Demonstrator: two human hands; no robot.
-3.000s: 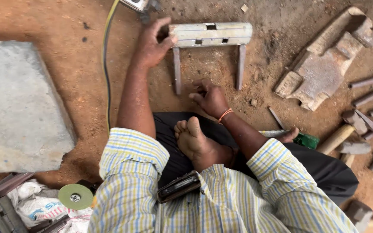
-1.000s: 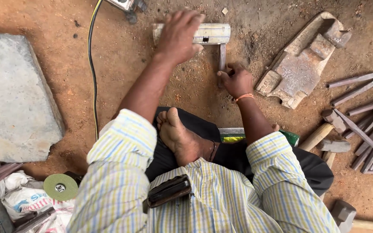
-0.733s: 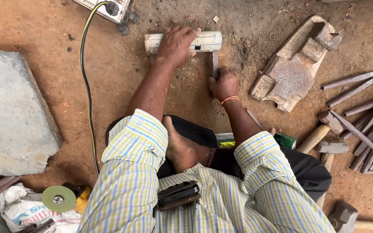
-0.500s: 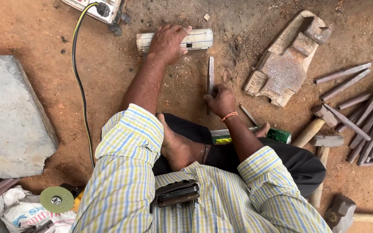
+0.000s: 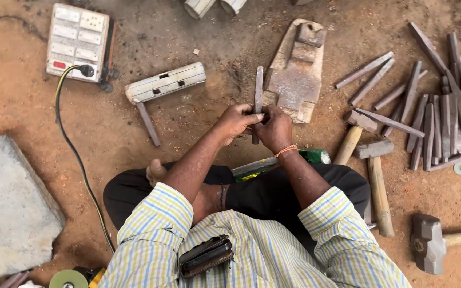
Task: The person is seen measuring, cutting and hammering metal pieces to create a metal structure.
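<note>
I sit cross-legged on red dirt. My left hand [image 5: 236,120] and my right hand [image 5: 274,128] meet in front of me, both closed around a flat dark metal bar [image 5: 258,88] that stands upright out of them. A white rectangular block with slots [image 5: 165,82] lies on the ground to the left, with one dark metal leg [image 5: 148,124] still fitted beneath it. A worn metal anvil plate [image 5: 296,70] lies just beyond the bar.
A white switchboard with a plugged cable [image 5: 78,40] sits far left. A grey stone slab [image 5: 7,210] lies at the left. Several metal bars [image 5: 436,120] and three hammers [image 5: 375,181] are at the right. A green tool [image 5: 284,161] rests across my lap.
My right hand pulled one metal leg out of the white block. My left hand let go of the block and joined the right on the bar. The view shifted right.
</note>
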